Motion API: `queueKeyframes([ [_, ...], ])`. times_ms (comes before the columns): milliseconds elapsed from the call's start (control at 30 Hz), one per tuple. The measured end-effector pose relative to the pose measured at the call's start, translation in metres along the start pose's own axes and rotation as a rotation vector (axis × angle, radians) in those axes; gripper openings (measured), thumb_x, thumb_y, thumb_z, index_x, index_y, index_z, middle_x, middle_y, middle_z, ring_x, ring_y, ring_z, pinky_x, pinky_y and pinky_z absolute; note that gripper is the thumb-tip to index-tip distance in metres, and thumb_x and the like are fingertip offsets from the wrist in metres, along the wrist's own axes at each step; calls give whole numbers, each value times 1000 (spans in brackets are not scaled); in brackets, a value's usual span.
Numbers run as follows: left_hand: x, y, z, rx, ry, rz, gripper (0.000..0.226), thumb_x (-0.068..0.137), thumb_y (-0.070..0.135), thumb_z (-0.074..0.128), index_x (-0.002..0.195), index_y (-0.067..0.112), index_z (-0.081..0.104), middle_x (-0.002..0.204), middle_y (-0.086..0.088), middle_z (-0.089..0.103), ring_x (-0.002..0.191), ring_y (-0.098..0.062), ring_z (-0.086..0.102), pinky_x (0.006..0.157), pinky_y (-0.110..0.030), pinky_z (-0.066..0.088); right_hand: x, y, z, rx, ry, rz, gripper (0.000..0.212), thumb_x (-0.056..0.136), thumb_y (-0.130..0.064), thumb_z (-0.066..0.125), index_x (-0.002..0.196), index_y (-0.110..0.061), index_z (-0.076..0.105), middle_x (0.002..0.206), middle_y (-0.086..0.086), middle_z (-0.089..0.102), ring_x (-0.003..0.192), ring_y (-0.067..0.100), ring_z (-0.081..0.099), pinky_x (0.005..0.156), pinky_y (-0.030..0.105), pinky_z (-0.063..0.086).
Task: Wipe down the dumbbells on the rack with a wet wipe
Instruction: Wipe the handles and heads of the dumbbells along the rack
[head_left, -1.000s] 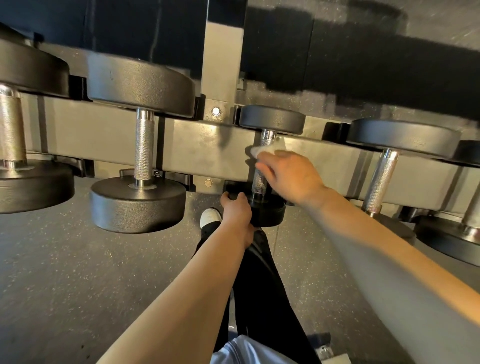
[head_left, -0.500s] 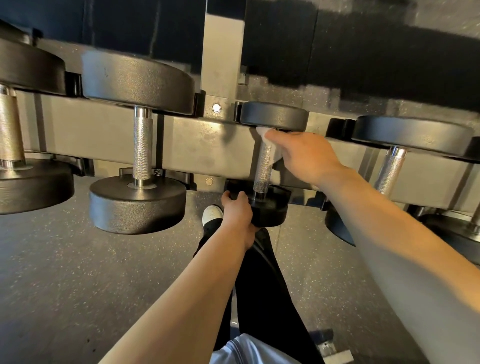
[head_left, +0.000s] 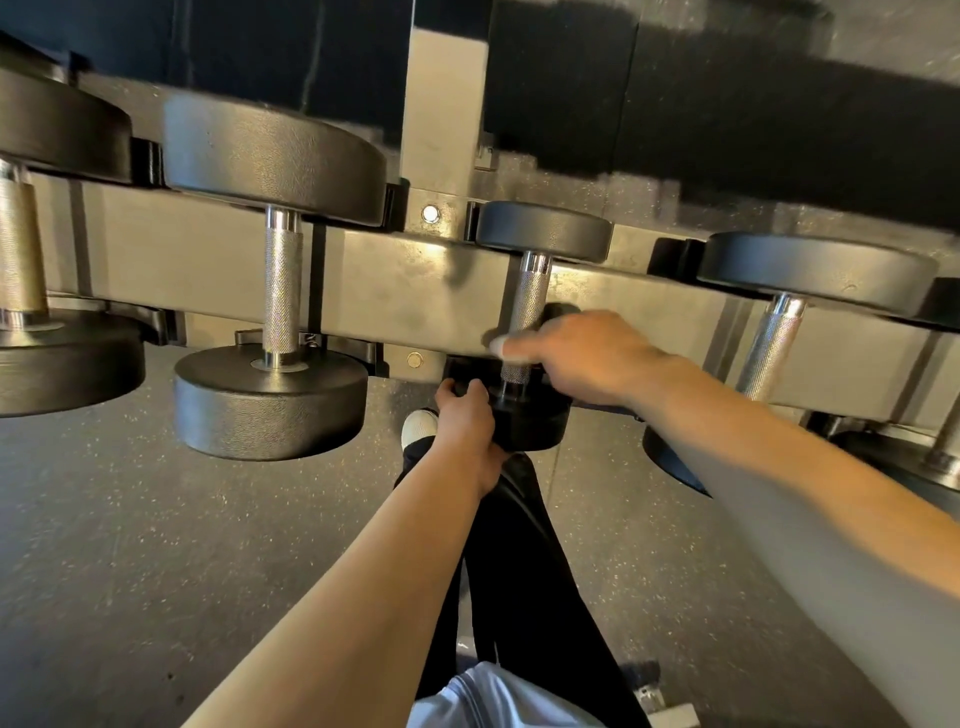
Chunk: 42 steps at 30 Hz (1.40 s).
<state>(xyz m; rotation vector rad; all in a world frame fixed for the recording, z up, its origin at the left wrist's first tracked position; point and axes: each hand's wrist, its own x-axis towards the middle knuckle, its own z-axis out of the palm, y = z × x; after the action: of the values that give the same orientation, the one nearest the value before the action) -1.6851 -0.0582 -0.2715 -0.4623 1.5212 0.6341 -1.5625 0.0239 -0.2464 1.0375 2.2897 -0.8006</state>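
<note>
Since a moment ago your right hand (head_left: 587, 358) slid the wet wipe (head_left: 506, 347) down the small dumbbell (head_left: 527, 317) handle, fingers curled round both. Just below it, your left hand (head_left: 465, 426) grips the dumbbell's near head.

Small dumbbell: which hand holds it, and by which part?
The left hand grips the small dumbbell by its near head; the right hand wraps the wet wipe round its handle.
</note>
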Motion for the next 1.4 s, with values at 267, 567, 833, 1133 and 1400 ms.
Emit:
queueKeyframes([
  [267, 2, 0, -1, -18, -14, -8, 47, 105, 18, 36, 149, 31, 25, 135, -12, 50, 113, -35, 58, 88, -63, 50, 4, 24, 7, 158, 354, 181, 67, 95, -6, 41, 147, -44, 23, 85, 3, 54, 76, 23, 52, 62, 31, 35],
  [567, 11, -5, -4, -24, -6, -16, 43, 105, 22, 37, 147, 31, 29, 133, -18, 53, 111, -43, 59, 89, -68, 47, -13, 5, 45, 470, 9, -93, 39, 100, -24, 39, 126, -51, 50, 114, -8, 58, 95, 13, 58, 78, 20, 45],
  [833, 12, -4, -4, -42, 4, -15, 43, 105, 21, 37, 146, 30, 31, 132, -13, 55, 112, -39, 59, 90, -68, 46, -4, 27, 16, 394, 165, 81, 49, 103, -20, 36, 136, -56, 34, 136, -4, 53, 116, 19, 53, 89, 27, 41],
  [1133, 13, -6, -4, -7, 19, 9, 41, 105, 21, 37, 146, 28, 32, 131, -15, 56, 110, -40, 61, 86, -65, 50, -17, -6, 61, 595, 21, 42, 52, 102, -15, 32, 132, -58, 38, 140, -4, 50, 120, 19, 53, 98, 36, 46],
  [1400, 16, -4, -3, -21, 40, -17, 41, 104, 20, 39, 144, 29, 33, 130, -15, 55, 107, -40, 62, 83, -68, 49, -22, -3, 27, 1900, 420, 455, 38, 96, -5, 38, 110, -34, 58, 102, -1, 60, 94, 16, 56, 79, 25, 46],
])
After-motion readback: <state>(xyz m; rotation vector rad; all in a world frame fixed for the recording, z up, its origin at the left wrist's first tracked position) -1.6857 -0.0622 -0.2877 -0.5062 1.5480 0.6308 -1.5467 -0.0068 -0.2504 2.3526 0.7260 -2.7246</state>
